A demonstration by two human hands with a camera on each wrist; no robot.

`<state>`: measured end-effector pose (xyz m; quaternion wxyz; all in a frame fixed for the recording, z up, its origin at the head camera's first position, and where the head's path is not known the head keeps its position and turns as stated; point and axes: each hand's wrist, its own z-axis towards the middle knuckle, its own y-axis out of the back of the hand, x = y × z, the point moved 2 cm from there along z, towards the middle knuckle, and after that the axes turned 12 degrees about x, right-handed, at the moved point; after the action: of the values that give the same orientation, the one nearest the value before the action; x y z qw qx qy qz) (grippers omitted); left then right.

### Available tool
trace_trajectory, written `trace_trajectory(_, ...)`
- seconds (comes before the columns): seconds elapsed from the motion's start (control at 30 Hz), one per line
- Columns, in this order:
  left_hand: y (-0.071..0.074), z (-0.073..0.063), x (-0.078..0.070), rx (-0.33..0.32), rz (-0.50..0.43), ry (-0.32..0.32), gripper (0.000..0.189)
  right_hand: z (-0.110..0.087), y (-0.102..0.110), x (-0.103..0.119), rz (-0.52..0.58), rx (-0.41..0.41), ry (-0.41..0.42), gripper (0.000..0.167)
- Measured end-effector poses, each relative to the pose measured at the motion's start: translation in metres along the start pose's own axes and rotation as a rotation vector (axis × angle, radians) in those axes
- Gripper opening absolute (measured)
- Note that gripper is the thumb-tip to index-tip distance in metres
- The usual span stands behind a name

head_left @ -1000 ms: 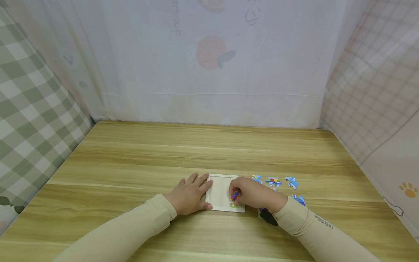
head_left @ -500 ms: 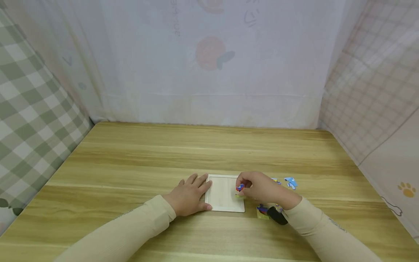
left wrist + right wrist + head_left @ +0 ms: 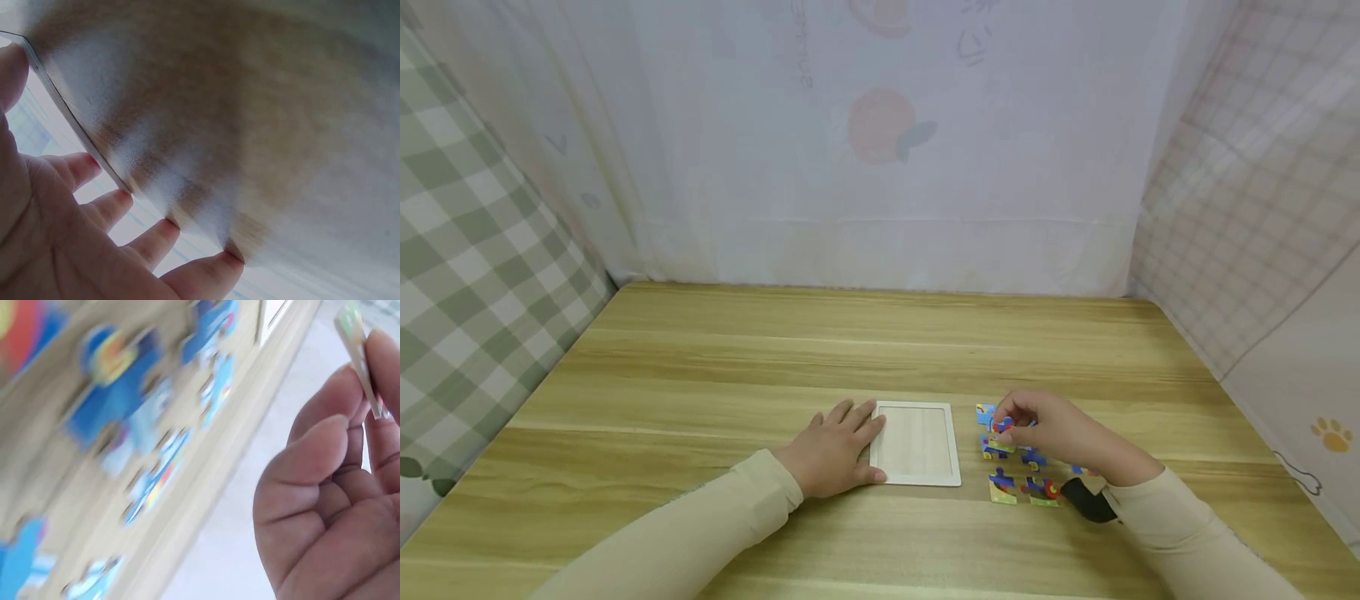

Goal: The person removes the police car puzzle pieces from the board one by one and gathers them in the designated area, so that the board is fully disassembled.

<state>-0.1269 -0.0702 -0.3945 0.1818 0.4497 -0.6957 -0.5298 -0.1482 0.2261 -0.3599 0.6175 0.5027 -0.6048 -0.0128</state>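
My left hand (image 3: 835, 450) lies flat with spread fingers on the left side of a shallow wooden puzzle tray (image 3: 955, 454); its fingertips rest along the rim. The left wrist view shows these fingers (image 3: 153, 244) straight, beside the tray's edge (image 3: 78, 131). To the right of the tray, my right hand (image 3: 1063, 433) pinches a puzzle piece (image 3: 1002, 426) between thumb and fingers. That piece (image 3: 357, 356) stands edge-on in the right wrist view, greenish at its upper end. Several loose blue, red and yellow puzzle pieces (image 3: 1002, 486) lie under and around this hand, some hidden by it.
The right wrist view has more loose pieces (image 3: 159, 478) lying apart, several blurred. A black wrist strap (image 3: 1088, 502) hangs under the right forearm. The wooden table (image 3: 775, 350) ends at a pale curtain (image 3: 737, 167) behind, with a checked cloth (image 3: 460, 217) at left.
My right hand has lifted the puzzle piece from the tray's lower right corner and carried it right, over the loose pieces. The left hand has stayed on the rim.
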Motion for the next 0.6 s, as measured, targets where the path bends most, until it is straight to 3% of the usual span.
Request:
trace_trajectory(0.37, -0.001, 0.000, 0.000, 0.003, 0.006, -0.001, 0.072, -0.031, 0.008, -0.028, 0.121, 0.062, -0.046, 0.017)
trace_trajectory(0.6, -0.001, 0.001, 0.000, -0.007, 0.013, -0.006, 0.071, -0.048, 0.011, -0.045, 0.104, 0.112, -0.033, 0.016)
